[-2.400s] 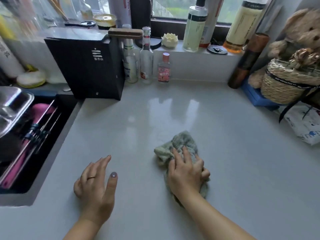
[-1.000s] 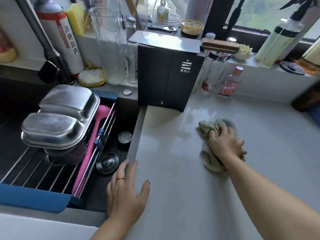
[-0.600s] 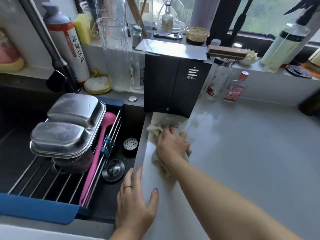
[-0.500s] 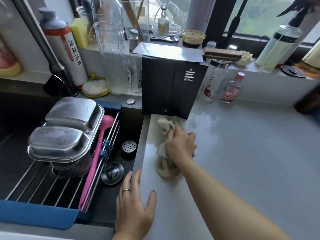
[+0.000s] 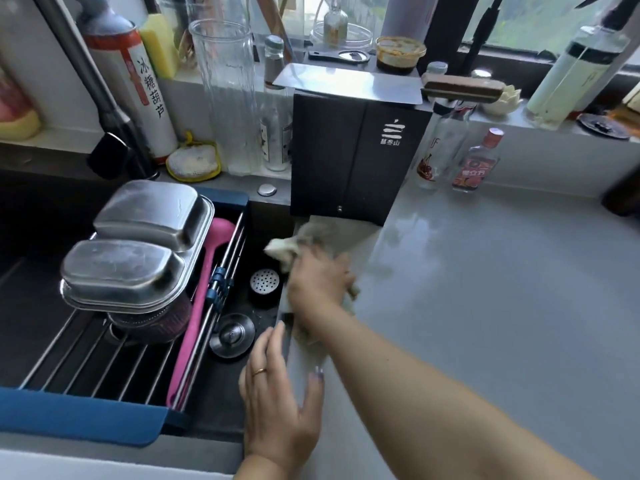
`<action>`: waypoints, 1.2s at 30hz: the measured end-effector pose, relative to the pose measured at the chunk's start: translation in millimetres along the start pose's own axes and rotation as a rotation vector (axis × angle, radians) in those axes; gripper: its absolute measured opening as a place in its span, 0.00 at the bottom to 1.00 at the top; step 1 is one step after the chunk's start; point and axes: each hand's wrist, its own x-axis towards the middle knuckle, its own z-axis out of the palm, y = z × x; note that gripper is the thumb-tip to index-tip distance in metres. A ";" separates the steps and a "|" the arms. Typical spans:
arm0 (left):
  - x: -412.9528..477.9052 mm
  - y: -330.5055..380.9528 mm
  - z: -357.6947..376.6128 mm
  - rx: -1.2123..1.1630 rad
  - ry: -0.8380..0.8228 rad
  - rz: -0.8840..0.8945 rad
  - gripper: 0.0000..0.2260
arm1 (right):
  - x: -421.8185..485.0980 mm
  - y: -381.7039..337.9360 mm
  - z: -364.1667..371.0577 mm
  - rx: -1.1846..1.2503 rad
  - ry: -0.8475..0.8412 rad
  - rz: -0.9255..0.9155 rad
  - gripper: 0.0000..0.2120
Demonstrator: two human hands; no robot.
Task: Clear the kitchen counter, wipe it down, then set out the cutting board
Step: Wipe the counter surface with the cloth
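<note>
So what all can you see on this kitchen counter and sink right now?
cloth: 1, pale green-beige, counter edge by sink
counter: 1, light grey, right of sink
box: 1, black, back of counter
cleaver: 1, steel with wooden handle, atop box
steel tray: 1, silver, upside down on sink rack
ladle: 1, pink, on sink rack
small bottles: 2, clear with red labels, right of box
tall glass: 1, clear, behind sink
left hand: 1, flat on counter edge
right hand: 1, holding cloth
</note>
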 end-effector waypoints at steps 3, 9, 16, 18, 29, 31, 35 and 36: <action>-0.3 1.7 -1.7 -0.052 0.020 -0.047 0.38 | -17.1 -11.4 -1.1 0.195 -0.061 -0.115 0.13; 0.1 2.0 -3.3 -0.023 -0.007 -0.039 0.38 | -50.0 93.7 -70.3 0.370 0.249 0.095 0.09; -7.7 7.8 0.4 0.269 -0.048 -0.097 0.36 | -121.8 295.0 -142.8 0.128 0.479 0.637 0.20; -15.0 9.6 -0.2 0.290 -0.037 -0.110 0.36 | -134.0 318.1 -145.9 0.088 0.460 0.708 0.27; -50.8 20.1 -1.4 0.288 -0.017 -0.179 0.37 | -120.7 219.3 -67.2 0.023 0.397 0.295 0.18; -53.7 16.6 -5.8 0.289 -0.024 -0.168 0.35 | -117.1 184.0 -48.0 -0.008 0.316 0.192 0.19; -54.0 6.0 -18.0 0.289 0.004 -0.201 0.33 | -109.7 132.2 -21.1 -0.035 0.207 0.056 0.19; -54.3 3.8 -21.1 0.286 0.005 -0.203 0.33 | -108.7 121.6 -15.9 -0.034 0.189 0.034 0.19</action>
